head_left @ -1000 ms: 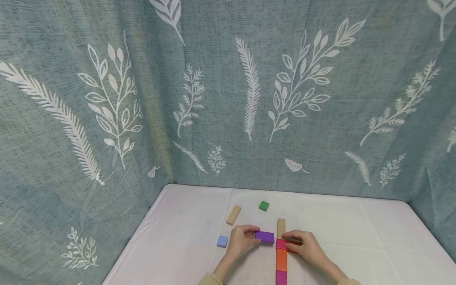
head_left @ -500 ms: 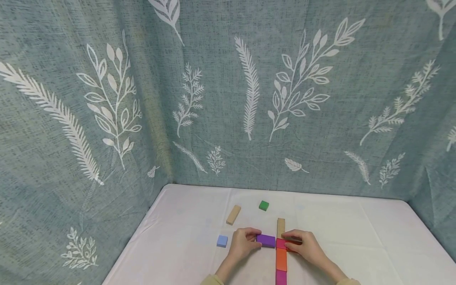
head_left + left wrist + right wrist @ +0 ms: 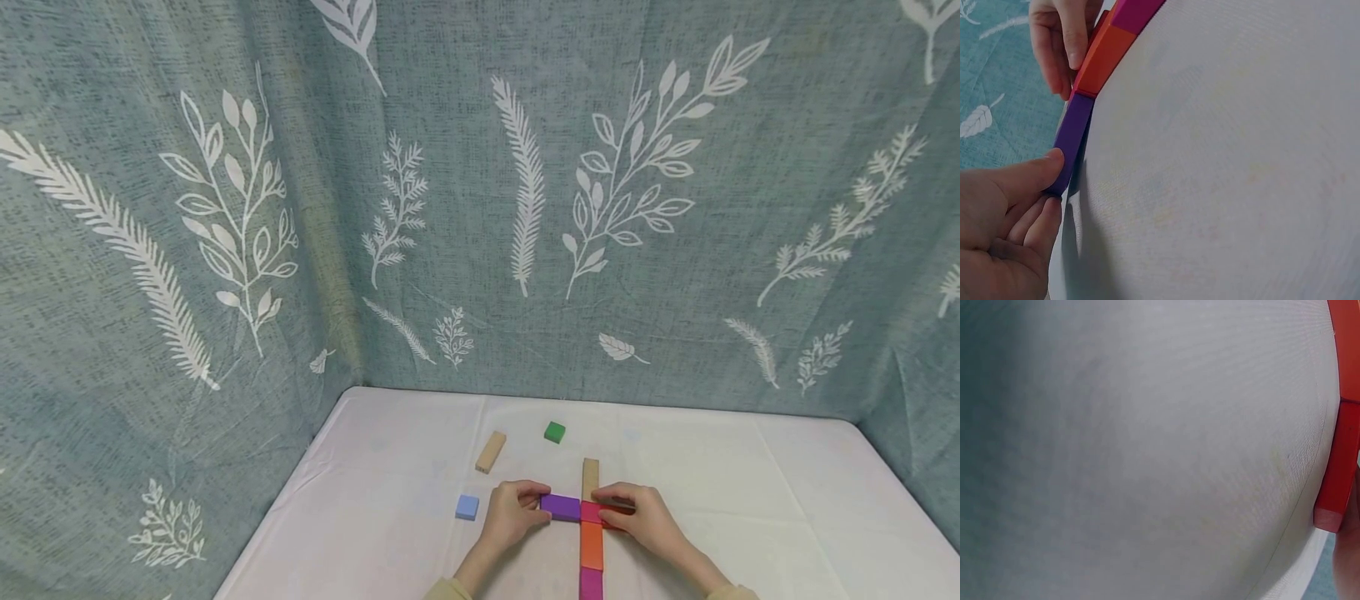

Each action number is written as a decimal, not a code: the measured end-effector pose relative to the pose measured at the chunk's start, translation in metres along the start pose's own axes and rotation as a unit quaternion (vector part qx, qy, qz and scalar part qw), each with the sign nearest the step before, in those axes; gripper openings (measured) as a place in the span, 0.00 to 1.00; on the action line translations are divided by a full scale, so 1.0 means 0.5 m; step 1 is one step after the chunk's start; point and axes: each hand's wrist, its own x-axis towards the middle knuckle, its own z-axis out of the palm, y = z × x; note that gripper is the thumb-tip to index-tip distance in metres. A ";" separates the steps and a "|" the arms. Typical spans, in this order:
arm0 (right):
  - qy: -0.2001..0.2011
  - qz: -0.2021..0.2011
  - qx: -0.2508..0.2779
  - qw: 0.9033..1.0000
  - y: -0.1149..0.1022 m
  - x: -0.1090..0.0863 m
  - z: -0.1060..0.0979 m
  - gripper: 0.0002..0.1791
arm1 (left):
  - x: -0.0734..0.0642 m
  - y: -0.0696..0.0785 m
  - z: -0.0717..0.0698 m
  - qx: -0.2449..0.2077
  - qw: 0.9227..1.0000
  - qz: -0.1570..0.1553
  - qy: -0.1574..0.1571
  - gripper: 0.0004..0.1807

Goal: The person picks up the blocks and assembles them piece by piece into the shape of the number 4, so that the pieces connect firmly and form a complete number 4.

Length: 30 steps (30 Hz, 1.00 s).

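Observation:
My left hand (image 3: 512, 512) pinches the left end of a purple block (image 3: 560, 507) between thumb and fingers. The other end of that block meets a small pink-red block (image 3: 590, 512) in the middle of a cross of blocks. On the right, my right hand (image 3: 647, 518) holds a red block (image 3: 1339, 465) against the pink-red one, its fingers partly covering both. A plain wooden block (image 3: 591, 477) forms the far arm of the cross. Toward me run an orange block (image 3: 592, 546) and a magenta block (image 3: 591, 582), which the lower frame edge cuts off.
A light blue block (image 3: 467, 507) lies left of my left hand. Farther back are a loose plain wooden block (image 3: 491, 452) and a green block (image 3: 555, 432). All lie on a white-covered table (image 3: 750, 492), with a patterned teal curtain (image 3: 465, 208) behind and at the sides.
My left hand has shifted slightly right with the purple block. The gap between it and the pink-red block has closed. My right hand has stayed in place.

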 end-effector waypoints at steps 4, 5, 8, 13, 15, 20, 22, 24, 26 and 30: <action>-0.002 0.001 0.002 1.000 -0.002 -0.001 -0.001 0.14 | -0.001 -0.001 0.000 0.005 1.000 -0.001 -0.002 0.15; -0.002 0.001 0.002 1.000 -0.002 -0.001 -0.001 0.14 | -0.001 -0.001 -0.001 0.005 1.000 0.001 -0.003 0.15; -0.002 0.001 0.001 1.000 -0.003 -0.001 -0.002 0.14 | -0.002 -0.002 -0.001 0.006 1.000 0.006 -0.006 0.16; 0.000 -0.003 0.001 1.000 -0.003 -0.001 -0.001 0.14 | 0.000 -0.003 -0.002 0.023 1.000 0.016 -0.010 0.16; 0.001 -0.004 0.000 1.000 -0.002 0.000 -0.001 0.14 | 0.000 -0.003 -0.001 0.031 0.999 0.019 -0.012 0.15; 0.001 -0.006 -0.003 1.000 -0.001 0.001 0.000 0.13 | -0.002 -0.002 -0.001 0.045 0.998 0.031 -0.016 0.15; 0.000 -0.006 -0.002 1.000 -0.001 0.001 0.000 0.13 | -0.003 -0.002 -0.002 0.048 0.998 0.037 -0.016 0.15; -0.002 -0.006 -0.001 1.000 -0.002 0.000 -0.001 0.13 | -0.004 -0.001 -0.002 0.049 0.998 0.041 -0.017 0.15; -0.004 -0.006 -0.001 1.000 -0.003 0.000 -0.001 0.14 | -0.005 0.000 -0.003 0.048 0.998 0.042 -0.019 0.16; -0.004 -0.004 -0.002 1.000 -0.004 0.000 -0.001 0.14 | -0.007 0.002 -0.003 0.049 0.998 0.041 -0.021 0.16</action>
